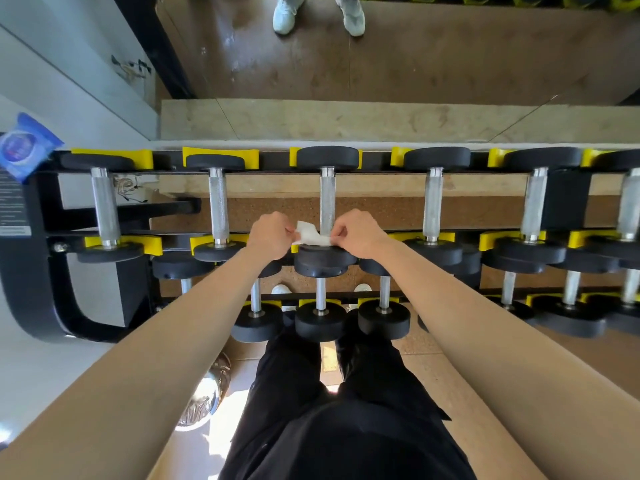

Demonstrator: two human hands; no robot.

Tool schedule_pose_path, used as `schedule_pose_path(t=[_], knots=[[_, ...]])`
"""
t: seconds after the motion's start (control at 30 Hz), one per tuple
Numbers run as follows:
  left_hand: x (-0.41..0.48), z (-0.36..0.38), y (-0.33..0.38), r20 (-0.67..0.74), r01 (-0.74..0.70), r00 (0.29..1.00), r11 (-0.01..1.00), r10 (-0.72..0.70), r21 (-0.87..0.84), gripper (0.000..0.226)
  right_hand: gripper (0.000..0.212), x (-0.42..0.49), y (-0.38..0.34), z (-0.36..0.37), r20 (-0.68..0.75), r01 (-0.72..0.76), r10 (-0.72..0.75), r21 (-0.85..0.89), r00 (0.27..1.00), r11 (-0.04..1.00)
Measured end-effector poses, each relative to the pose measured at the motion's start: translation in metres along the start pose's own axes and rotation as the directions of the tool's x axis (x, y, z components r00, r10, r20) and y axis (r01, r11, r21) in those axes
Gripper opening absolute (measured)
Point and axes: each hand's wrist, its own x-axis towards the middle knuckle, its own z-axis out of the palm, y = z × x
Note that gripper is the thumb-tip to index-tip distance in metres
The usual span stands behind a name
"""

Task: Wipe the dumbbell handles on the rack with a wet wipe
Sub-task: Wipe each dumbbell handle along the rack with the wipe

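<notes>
A white wet wipe (309, 234) is stretched between both hands, just over the near end of the middle dumbbell's steel handle (327, 199) on the top shelf. My left hand (270, 235) pinches the wipe's left edge. My right hand (356, 233) pinches its right edge. The wipe lies against the near black head (323, 259) of that dumbbell. Several more dumbbells with knurled handles lie in yellow cradles along the black rack (38, 237), such as one to the left (218, 206) and one to the right (433, 202).
A blue wet-wipe pack (24, 147) sits on the rack's far left end. A lower shelf holds smaller dumbbells (320, 320) close to my legs. A mirror behind the rack reflects the floor and white shoes (285, 13). A shiny object (204, 396) stands on the floor at left.
</notes>
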Motion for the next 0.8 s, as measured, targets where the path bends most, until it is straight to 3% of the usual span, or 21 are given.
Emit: schedule_pose_path(t=[0.17, 0.37, 0.53, 0.73, 0.8], knots=[[-0.001, 0.001, 0.028, 0.055, -0.137, 0.989, 0.988, 0.141, -0.068, 0.031, 0.012, 0.0, 0.032, -0.009, -0.073, -0.129, 0.121, -0.11, 0.99, 0.986], [0.007, -0.003, 0.004, -0.055, 0.022, 0.998, 0.999, -0.024, -0.038, 0.035, 0.003, 0.006, 0.008, -0.003, -0.116, 0.038, -0.05, -0.099, 0.992, 0.994], [0.002, -0.002, 0.019, -0.032, -0.164, 0.986, 0.982, 0.162, -0.094, 0.028, 0.008, 0.004, 0.032, -0.009, -0.18, -0.096, 0.089, -0.03, 0.98, 0.995], [0.017, -0.011, 0.0, -0.142, 0.035, 0.988, 0.99, -0.054, -0.133, 0.032, 0.009, 0.007, 0.004, -0.004, -0.217, 0.05, -0.045, 0.019, 0.975, 0.999], [0.016, -0.011, 0.012, -0.16, -0.013, 0.987, 0.988, -0.011, -0.153, 0.032, 0.008, 0.011, 0.009, -0.011, -0.262, -0.009, 0.013, 0.018, 0.965, 1.0]])
